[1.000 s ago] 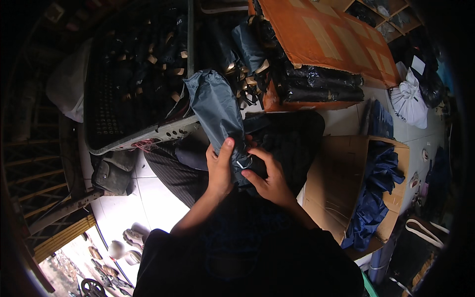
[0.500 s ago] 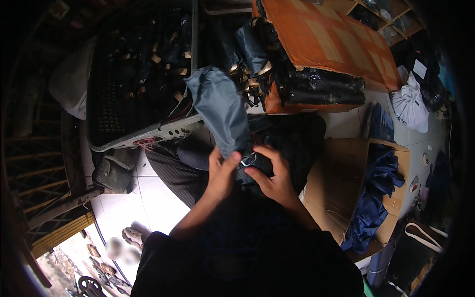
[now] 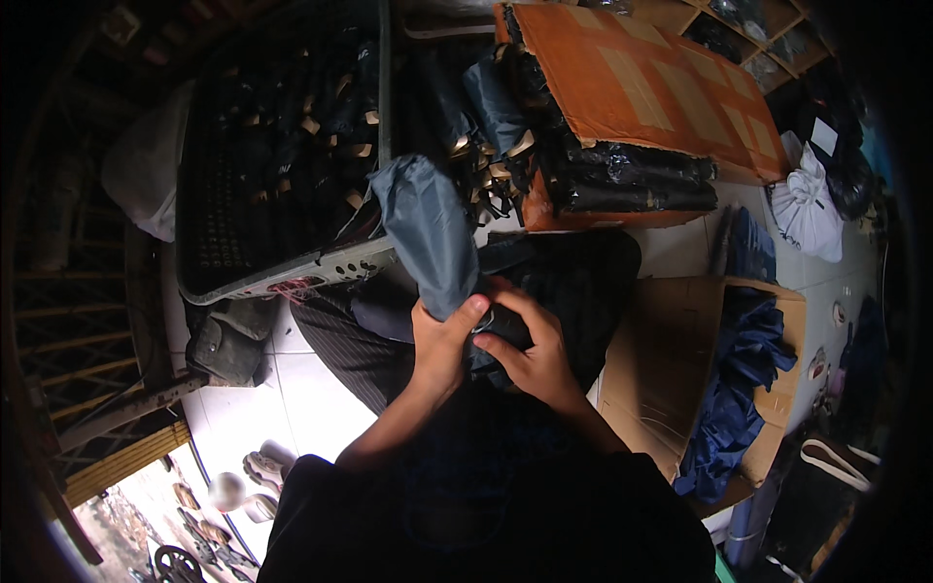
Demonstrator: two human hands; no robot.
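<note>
A folded umbrella in a grey-blue fabric sleeve (image 3: 428,233) stands tilted in front of me, its wide end pointing away and to the left. My left hand (image 3: 441,342) is closed around the sleeve's near end, thumb lying along it. On the other side, my right hand (image 3: 531,342) has its fingers curled over the dark end of the umbrella, at the sleeve's mouth. Fingers partly hide that mouth, where a thin light edge shows. Dark cloth (image 3: 573,282) lies over my lap beneath both hands.
A dark plastic crate (image 3: 321,264) of folded umbrellas with light handles stands far left. Beside it, more umbrellas (image 3: 498,107) lie next to an orange carton (image 3: 622,78) with black wrapped packs. At right, an open cardboard box (image 3: 651,360) holds blue fabric (image 3: 729,408).
The sleeved umbrella has come down slightly toward me, its far end lower. My left thumb has shifted up and right, and both hands are closer together at the sleeve's mouth.
</note>
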